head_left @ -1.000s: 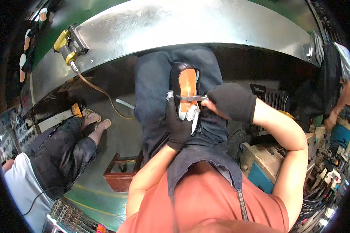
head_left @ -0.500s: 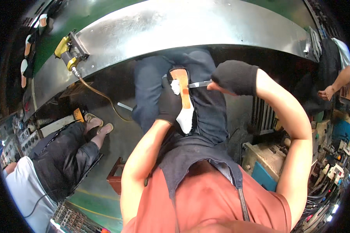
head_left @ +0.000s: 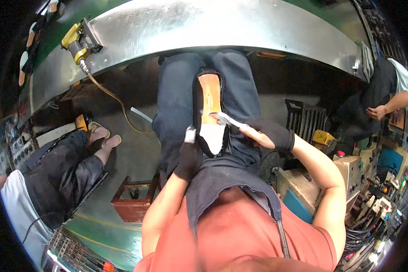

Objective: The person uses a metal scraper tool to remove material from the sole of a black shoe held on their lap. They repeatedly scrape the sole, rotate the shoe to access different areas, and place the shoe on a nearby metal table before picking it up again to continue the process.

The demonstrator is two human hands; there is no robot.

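Note:
An upturned black shoe [head_left: 209, 94] lies lengthwise on my lap, its tan and white underside facing up. My left hand [head_left: 189, 157], in a black glove with a white wrap on one finger, is closed on the shoe's left side near its white end. From the right, my right hand [head_left: 266, 134], in a black fingerless glove, grips a slim silver hand tool [head_left: 231, 120]. The tool's end touches the underside where tan meets white. Its exact kind cannot be made out.
Beyond my knees runs a metal bench [head_left: 181, 27], with a yellow air tool [head_left: 77, 43] and hose at its left. A person [head_left: 54, 195] is at lower left, another [head_left: 387, 90] at right. A red-brown stool [head_left: 132, 201] and a machine box [head_left: 299, 186] flank me.
My right hand has brought the tool down and toward me along the shoe. My left hand has slid toward the near end, and the white wad on the tan part no longer shows there.

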